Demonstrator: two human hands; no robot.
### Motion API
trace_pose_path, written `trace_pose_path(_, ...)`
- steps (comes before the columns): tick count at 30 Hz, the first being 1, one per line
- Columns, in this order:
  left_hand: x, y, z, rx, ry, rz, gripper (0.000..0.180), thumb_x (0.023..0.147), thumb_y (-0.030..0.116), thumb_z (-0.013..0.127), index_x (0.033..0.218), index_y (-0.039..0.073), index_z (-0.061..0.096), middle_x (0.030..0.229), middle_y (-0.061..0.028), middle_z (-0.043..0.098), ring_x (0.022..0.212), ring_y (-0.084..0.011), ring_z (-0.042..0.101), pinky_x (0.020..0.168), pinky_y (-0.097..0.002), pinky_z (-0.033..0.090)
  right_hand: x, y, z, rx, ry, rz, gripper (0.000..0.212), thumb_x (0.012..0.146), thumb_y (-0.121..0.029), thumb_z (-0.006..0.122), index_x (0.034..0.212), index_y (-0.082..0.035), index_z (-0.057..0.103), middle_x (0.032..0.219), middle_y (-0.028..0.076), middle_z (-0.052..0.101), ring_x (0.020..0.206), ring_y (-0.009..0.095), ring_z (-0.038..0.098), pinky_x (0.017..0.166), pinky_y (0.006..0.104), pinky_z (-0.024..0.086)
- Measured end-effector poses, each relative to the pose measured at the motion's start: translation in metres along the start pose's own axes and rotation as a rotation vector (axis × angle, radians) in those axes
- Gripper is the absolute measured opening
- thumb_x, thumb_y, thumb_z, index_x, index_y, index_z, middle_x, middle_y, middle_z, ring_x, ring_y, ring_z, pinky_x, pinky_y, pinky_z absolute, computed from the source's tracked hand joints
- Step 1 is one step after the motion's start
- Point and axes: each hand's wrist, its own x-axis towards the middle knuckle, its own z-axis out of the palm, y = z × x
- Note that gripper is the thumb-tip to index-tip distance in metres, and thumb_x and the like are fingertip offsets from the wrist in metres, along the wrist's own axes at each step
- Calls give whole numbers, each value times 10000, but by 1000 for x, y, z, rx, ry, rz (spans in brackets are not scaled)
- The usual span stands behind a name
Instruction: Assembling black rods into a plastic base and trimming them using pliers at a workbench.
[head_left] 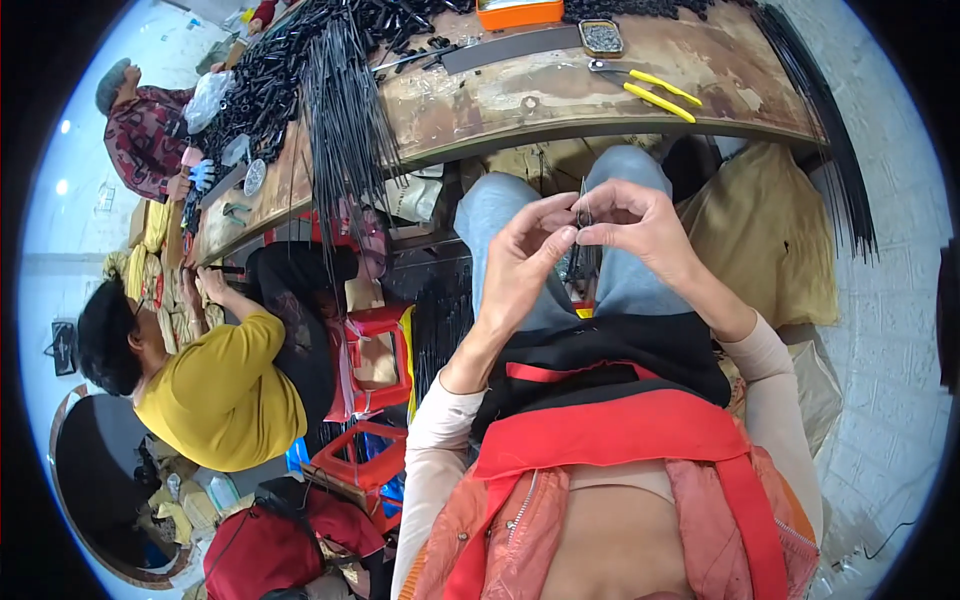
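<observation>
Upper centre of frame: a slender dark piece (584,213) is pinched in fingertips of curled left hand (528,250) and right hand (645,228).

A worn table (735,65) carries a heap of black parts (265,95), thin black rods (340,105) overhanging its front edge, a dark strip (512,50), an orange tray (520,15), a small square tin (604,54), yellow-handled pliers (659,103) and, far right, more rods (826,110)

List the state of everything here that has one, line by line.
Left hand: pinching thin dark piece
Right hand: pinching it too
Yellow-handled pliers: handles apart, lying on table
Small tin: uncovered, holding small metal pieces
Long black rods: ends hanging over table edge
</observation>
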Motion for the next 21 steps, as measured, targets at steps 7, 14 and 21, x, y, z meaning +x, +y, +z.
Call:
trace_pose_path(7, 9, 14, -15, -97, -86, -40, 217, 828, 61, 745, 1018, 31, 643, 947, -20, 625, 917, -96, 565, 841, -258, 458, 9, -1, 2, 145, -176, 61, 192, 786, -15, 757, 903, -43, 608, 878, -8, 598, 863, 82, 572, 776, 243, 470)
trace_pose_path(14, -7, 19, 22, 10, 307, 334, 140, 849, 46, 725, 939, 20, 621, 919, -40, 626, 899, -98, 562, 786, -242, 464, 5, -15, 24, 157, 8, -156, 230, 758, 5, 778, 835, -41, 567, 859, 23, 574, 827, 101, 551, 751, 256, 448)
trace_pose_path(21, 14, 22, -19, -318, -249, 90, 163, 849, 111, 735, 916, 36, 606, 901, -62, 638, 860, -133, 599, 791, -277, 474, 20, -21, 7, 335, -299, -46, 254, 738, -28, 806, 813, -53, 564, 849, 33, 583, 815, 110, 566, 739, 262, 461)
